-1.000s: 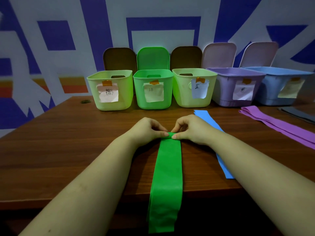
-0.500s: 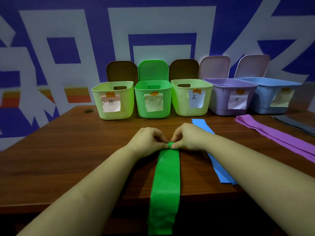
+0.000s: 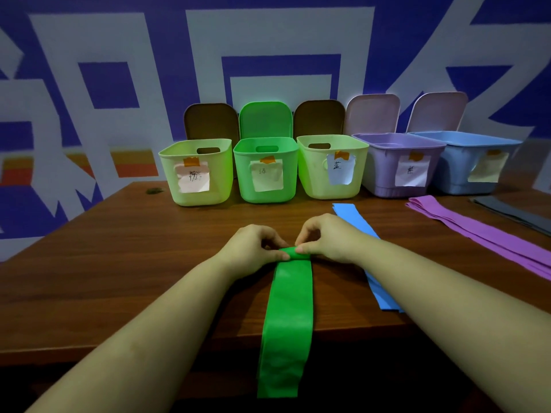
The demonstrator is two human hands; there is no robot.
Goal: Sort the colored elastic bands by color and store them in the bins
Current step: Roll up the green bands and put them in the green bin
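Observation:
A long green elastic band [image 3: 287, 317] lies across the wooden table [image 3: 119, 263] and hangs over its front edge. Its far end is rolled into a small coil. My left hand [image 3: 253, 245] and my right hand [image 3: 326, 238] both pinch that coil from either side. A blue band [image 3: 351, 214] lies flat just right of my right hand, partly under my forearm. Purple bands [image 3: 477, 236] stretch along the right side. Five labelled bins stand in a row at the back, the bright green bin [image 3: 265, 171] straight ahead of my hands.
Left to right the bins are a pale green bin [image 3: 196, 174], the bright green one, another pale green bin [image 3: 331, 168], a purple bin [image 3: 399, 165] and a blue bin [image 3: 474, 162], lids open behind them. A dark grey band [image 3: 512, 211] lies at far right.
The rolled coil at the green band's far end has grown a little thicker between my fingers. The camera tilted up, so the bins sit lower in view.

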